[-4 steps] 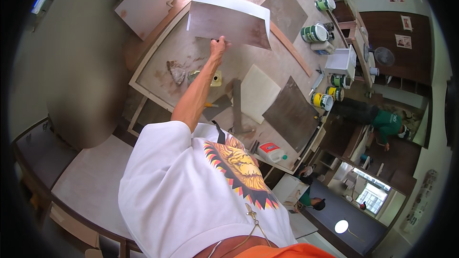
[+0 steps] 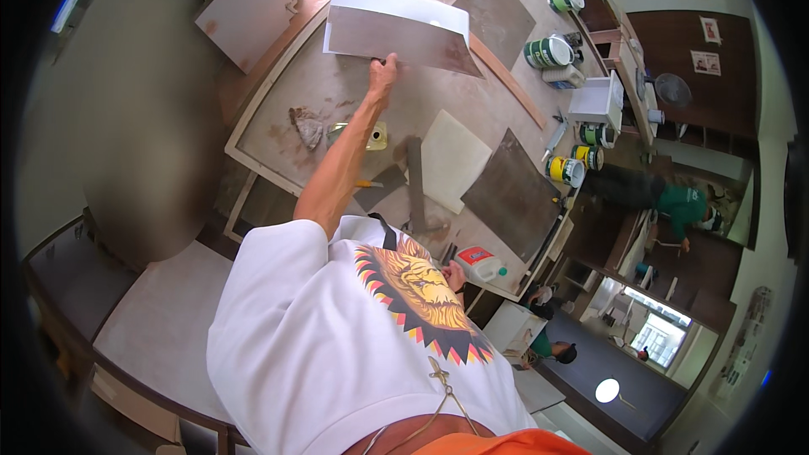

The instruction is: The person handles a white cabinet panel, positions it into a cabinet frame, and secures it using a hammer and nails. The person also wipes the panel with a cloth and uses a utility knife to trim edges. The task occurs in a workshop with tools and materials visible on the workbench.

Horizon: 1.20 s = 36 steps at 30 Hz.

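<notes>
My left hand (image 2: pixel 383 74) reaches out over the workbench (image 2: pixel 278 131), fingers closed on the near edge of a thin laminate sheet (image 2: pixel 396 36). The sheet is held up and bent, brownish-grey on its near face; a white surface (image 2: pixel 413 8) shows behind it. Past the edge of my shirt, my right hand (image 2: pixel 455 275) shows only in part, beside a white plastic jug (image 2: pixel 479 263) with a red label and green cap. Whether those fingers touch anything I cannot tell. Below the sheet lie a crumpled rag (image 2: pixel 307 126) and a yellowish metal can (image 2: pixel 377 136), partly behind my left forearm.
On the bench lie a cream sheet (image 2: pixel 455 160), brown sheets (image 2: pixel 516 194), a dark strip (image 2: pixel 415 181) and a long wooden strip (image 2: pixel 510 84). Paint buckets (image 2: pixel 548 52) and a white drawer box (image 2: pixel 595 103) line the far right. Two people in green (image 2: pixel 681 206) are at the right.
The laminate sheet has tilted in my left hand, with more white showing behind it. My right hand has come into sight beside the jug.
</notes>
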Tool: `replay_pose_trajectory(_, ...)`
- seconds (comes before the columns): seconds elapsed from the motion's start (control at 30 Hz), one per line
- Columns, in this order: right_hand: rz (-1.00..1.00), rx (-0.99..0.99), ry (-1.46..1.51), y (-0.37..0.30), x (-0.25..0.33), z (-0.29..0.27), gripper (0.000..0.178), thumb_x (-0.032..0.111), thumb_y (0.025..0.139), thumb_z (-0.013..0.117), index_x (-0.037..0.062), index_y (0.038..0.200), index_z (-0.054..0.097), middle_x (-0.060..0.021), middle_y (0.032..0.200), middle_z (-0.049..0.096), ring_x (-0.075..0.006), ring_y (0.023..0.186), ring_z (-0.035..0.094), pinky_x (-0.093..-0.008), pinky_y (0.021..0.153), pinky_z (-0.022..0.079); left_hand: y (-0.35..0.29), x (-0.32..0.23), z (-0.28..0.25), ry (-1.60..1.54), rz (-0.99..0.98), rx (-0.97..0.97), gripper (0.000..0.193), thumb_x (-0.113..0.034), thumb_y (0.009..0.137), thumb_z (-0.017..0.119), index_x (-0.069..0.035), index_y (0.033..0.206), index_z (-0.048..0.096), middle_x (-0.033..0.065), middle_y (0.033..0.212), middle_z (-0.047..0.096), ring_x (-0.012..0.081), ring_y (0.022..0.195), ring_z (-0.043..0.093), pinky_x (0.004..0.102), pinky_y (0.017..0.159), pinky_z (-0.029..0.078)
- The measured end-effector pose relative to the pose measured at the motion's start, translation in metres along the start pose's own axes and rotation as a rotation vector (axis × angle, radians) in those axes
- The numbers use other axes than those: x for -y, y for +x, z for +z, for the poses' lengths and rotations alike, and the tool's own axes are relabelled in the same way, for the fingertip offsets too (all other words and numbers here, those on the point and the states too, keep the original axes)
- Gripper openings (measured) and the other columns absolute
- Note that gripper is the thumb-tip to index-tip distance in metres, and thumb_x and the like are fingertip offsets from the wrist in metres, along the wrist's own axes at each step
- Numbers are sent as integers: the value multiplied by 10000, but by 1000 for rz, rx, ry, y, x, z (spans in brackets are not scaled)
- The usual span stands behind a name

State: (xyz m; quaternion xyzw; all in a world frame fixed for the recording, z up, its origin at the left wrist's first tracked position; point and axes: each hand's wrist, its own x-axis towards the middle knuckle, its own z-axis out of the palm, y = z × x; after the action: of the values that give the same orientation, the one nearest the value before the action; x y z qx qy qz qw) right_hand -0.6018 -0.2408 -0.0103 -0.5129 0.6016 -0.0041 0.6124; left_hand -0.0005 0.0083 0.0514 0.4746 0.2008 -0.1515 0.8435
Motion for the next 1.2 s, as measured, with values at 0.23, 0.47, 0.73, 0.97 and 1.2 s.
replay_pose_trajectory(0.23,-216,132,-205,-34,54,89,272,271,1035,582,77,1225,600,-40,857,657,-107,665,611,-247,579,507,-59,-32,5,84,148,316,390,-325,1025,603,60,1091,599,158,1006,694,246,926,721,378,878,592)
replay_pose_trajectory(0.47,-616,103,-405,-37,128,136,342,196,1008,631,45,1303,543,-50,948,623,-109,720,626,-262,610,522,-136,-70,25,135,96,530,479,-383,1025,613,61,1189,539,174,1040,677,241,963,705,381,916,564)
replay_pose_trajectory(0.73,-1200,-349,-313,-79,246,131,691,227,874,783,58,1463,463,-171,1291,568,-263,1144,597,-396,978,488,-187,-54,29,227,-122,677,465,-420,1001,641,5,1133,507,185,1034,674,274,981,698,419,934,548)
replay_pose_trajectory(0.97,-1563,-412,-641,-139,315,106,347,361,888,741,131,1148,736,-154,1323,624,-344,1287,558,-492,1135,361,-196,-49,20,42,-221,713,371,-354,1012,641,-12,1097,524,158,978,701,254,908,715,408,897,559)
replay_pose_trajectory(1.2,-1652,-522,-513,-190,332,113,335,-42,795,661,142,1072,703,-89,1290,657,-334,1260,594,-547,1163,344,-192,-56,38,-66,-247,860,445,-462,1047,535,-48,1210,548,101,1041,690,232,956,690,401,938,529)
